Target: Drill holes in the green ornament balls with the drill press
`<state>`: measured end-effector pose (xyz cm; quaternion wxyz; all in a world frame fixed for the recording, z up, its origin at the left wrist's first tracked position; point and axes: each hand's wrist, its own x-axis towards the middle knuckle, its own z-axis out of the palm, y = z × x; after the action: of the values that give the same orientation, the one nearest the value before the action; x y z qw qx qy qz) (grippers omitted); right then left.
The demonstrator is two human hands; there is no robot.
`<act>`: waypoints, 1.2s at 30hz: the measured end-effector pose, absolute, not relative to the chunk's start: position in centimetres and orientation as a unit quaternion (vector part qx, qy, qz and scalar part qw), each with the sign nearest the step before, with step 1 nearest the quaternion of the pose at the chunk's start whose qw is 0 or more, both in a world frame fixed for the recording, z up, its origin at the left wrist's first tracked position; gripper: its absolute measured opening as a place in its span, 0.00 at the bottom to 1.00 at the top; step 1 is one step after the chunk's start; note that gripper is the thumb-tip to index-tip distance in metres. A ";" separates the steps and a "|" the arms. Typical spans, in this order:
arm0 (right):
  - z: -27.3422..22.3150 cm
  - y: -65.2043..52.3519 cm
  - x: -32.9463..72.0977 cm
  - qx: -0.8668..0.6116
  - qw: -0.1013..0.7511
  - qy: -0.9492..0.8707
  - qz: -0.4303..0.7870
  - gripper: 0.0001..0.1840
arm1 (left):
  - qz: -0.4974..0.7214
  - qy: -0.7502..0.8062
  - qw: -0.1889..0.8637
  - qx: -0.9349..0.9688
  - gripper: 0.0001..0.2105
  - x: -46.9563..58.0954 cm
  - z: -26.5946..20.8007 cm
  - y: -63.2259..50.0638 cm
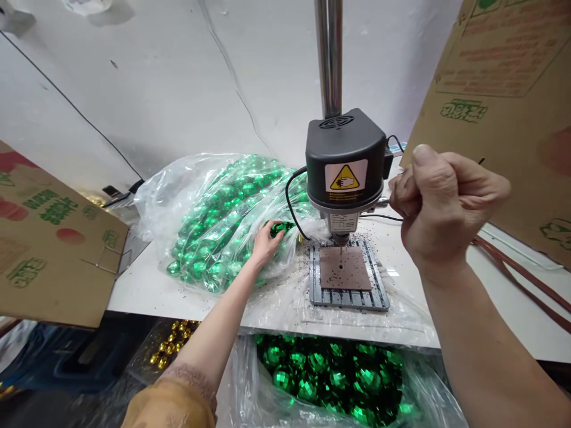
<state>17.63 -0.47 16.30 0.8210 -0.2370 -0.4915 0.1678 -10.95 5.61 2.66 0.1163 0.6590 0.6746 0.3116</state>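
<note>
Here, the green ball [280, 227] sits at the near right edge of a clear plastic bag [156, 199] on the table [143, 294]. Left hand [266, 242]: thumb and fingers closed about the ball, a pinch from the side, probably because its faceted shell is smooth and round. Bag lies just left of the drill press [347, 163], presumably to keep the reach short.

Right hand [446, 205]: fingers curled into a fist beside the machine's head, at the outer end of a metal lever [381, 204]; cannot tell whether the lever's tip is inside the grip. Placing suits a lever worked from the right.

Under the drill bit [341, 251], a brown board [354, 276] with a dark hole rests on the slotted base [350, 301], likely to shield the metal. Dark shavings scattered around.

Farther out: more green balls [321, 368] in plastic below the table edge; gold balls [167, 345] lower left; a carton [57, 249] on each side.
</note>
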 end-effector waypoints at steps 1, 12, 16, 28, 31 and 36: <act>16.3 -0.5 17.6 -0.234 0.819 -0.495 0.171 0.22 | 0.356 0.656 0.143 0.650 0.16 -10.5 2.9 5.1; 16.4 -0.3 17.6 -0.221 0.822 -0.493 0.181 0.23 | 0.520 0.441 0.610 0.403 0.24 -4.8 2.8 -1.1; 16.3 -0.2 17.7 -0.229 0.808 -0.518 0.162 0.24 | 0.506 0.446 0.604 0.424 0.26 -3.5 1.4 -1.9; 16.0 -0.2 17.8 -0.236 0.798 -0.536 0.141 0.24 | 0.468 0.437 0.495 0.587 0.27 -1.5 -1.7 0.3; 16.1 -0.2 17.8 -0.247 0.794 -0.537 0.140 0.25 | 0.444 0.453 0.471 0.613 0.27 -1.4 -1.7 0.4; 16.0 -0.1 17.8 -0.264 0.792 -0.533 0.141 0.25 | 0.421 0.478 0.409 0.653 0.25 -0.9 -1.4 0.5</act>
<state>17.83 -0.14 16.02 0.7918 -0.2639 -0.5326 0.1406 -0.91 0.52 -1.44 0.4090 0.6532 0.4782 0.4212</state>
